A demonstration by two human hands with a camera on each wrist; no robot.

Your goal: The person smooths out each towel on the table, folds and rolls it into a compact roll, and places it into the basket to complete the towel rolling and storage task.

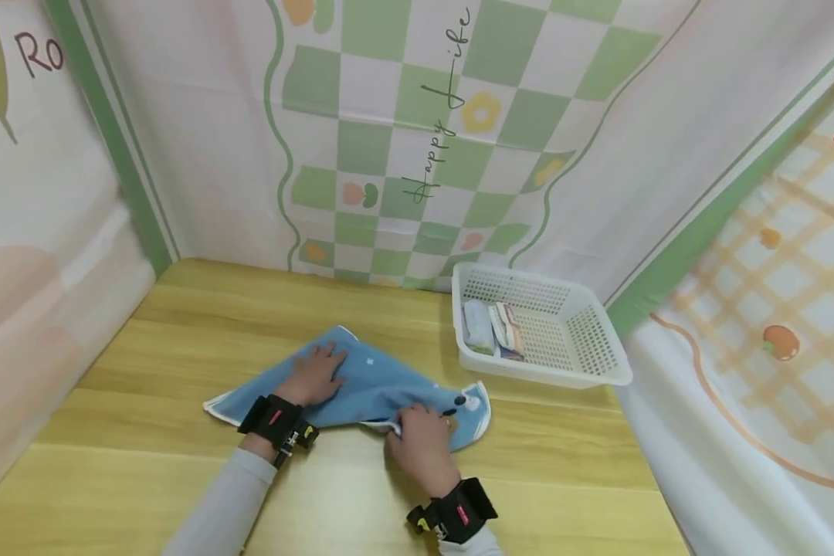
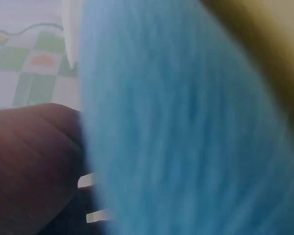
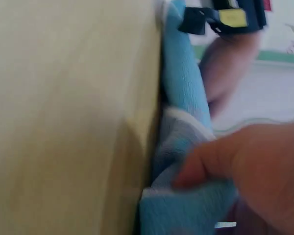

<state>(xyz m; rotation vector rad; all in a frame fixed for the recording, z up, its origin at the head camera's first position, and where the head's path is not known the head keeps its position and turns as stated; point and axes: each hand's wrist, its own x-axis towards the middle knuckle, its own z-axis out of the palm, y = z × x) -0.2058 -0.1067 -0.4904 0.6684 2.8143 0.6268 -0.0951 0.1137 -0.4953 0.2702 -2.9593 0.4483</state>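
Observation:
A blue towel with white edging lies folded and uneven on the wooden table. Small white stars and a cartoon animal print show near its right end. My left hand rests on the towel's left part, fingers spread. In the left wrist view, the blurred blue towel fills most of the picture beside part of the hand. My right hand pinches the near edge of the towel right of its middle. The right wrist view has the thumb bent over the cloth; the other fingers are mostly hidden.
A white perforated basket stands at the table's back right, with several small folded cloths at its left side. Printed curtains hang behind and along both sides of the table.

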